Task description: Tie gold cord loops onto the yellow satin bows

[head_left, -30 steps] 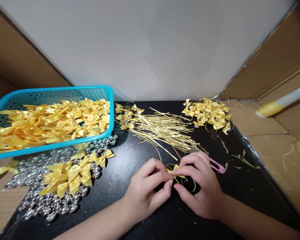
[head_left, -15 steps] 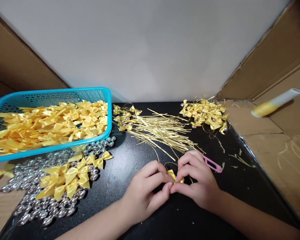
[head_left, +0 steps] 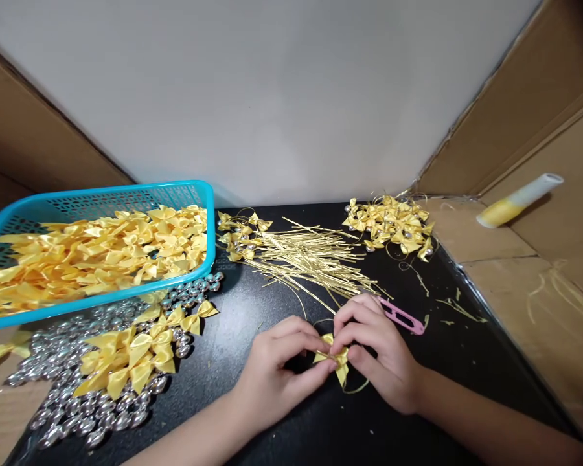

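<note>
Between both hands, at the near middle of the worktop (head_left: 199,414): a yellow satin bow (head_left: 341,372), with a thin gold cord loop (head_left: 357,390) trailing from it. More of the bow in sight than half a second ago, when largely covered by touching fingertips; right thumb now drawn back, ribbon tails fanned out. Probably a change of hold, with the bow not yet let go. Left hand (head_left: 284,362) in a narrow grip, thumb and fingers on the bow's left edge. Right hand (head_left: 381,353) with fingertips on top and thumb slightly apart; pinching or only touching, cannot tell.

Just beside the right hand, a slotted pink tool (head_left: 418,327). Beyond, loose gold cord lengths (head_left: 311,252), flanked by two clusters of corded bows with silver beads. To the left, scattered silver beads (head_left: 97,421) partly under loose bows (head_left: 138,353), then a turquoise basket (head_left: 210,226) heaped with more.

Black, speckled surface, strewn with thread scraps at right. Behind, a pale wall (head_left: 252,97); at both sides, cardboard panels (head_left: 563,129).
</note>
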The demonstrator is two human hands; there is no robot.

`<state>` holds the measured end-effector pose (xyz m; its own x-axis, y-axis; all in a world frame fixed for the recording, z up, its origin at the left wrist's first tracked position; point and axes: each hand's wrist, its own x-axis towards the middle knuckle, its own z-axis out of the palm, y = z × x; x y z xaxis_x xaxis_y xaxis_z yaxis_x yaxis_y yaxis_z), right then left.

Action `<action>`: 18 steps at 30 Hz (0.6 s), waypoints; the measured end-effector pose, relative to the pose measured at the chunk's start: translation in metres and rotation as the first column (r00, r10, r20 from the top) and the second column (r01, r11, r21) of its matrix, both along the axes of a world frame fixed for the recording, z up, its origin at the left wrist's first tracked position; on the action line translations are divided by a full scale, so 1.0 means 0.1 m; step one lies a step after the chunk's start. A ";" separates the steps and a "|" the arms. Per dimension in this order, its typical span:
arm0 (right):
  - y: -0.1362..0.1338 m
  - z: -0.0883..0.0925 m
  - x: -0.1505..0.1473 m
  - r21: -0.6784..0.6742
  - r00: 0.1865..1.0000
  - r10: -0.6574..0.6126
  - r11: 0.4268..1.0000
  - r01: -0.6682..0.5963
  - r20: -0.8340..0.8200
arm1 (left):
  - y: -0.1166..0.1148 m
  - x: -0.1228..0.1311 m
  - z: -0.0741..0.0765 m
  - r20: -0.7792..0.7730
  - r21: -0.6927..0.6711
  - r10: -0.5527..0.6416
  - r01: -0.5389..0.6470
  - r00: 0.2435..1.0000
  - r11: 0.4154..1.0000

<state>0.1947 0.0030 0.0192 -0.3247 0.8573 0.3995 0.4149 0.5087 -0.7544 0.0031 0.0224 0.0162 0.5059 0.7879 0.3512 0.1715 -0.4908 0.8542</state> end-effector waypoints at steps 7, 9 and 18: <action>0.04 -0.05 0.01 -0.105 0.997 -0.058 0.993 0.053 -0.050 | 0.02 0.00 0.01 -0.050 -0.043 0.013 -0.015 0.999 0.999; 0.05 -0.07 0.00 -0.110 0.997 -0.055 0.993 0.049 -0.047 | 0.02 0.00 0.01 -0.081 -0.051 -0.003 -0.001 0.997 0.999; 0.10 0.05 -0.03 -0.227 0.996 0.043 0.972 -0.060 -0.076 | 0.06 -0.01 0.00 -0.115 -0.174 -0.092 0.071 0.989 0.982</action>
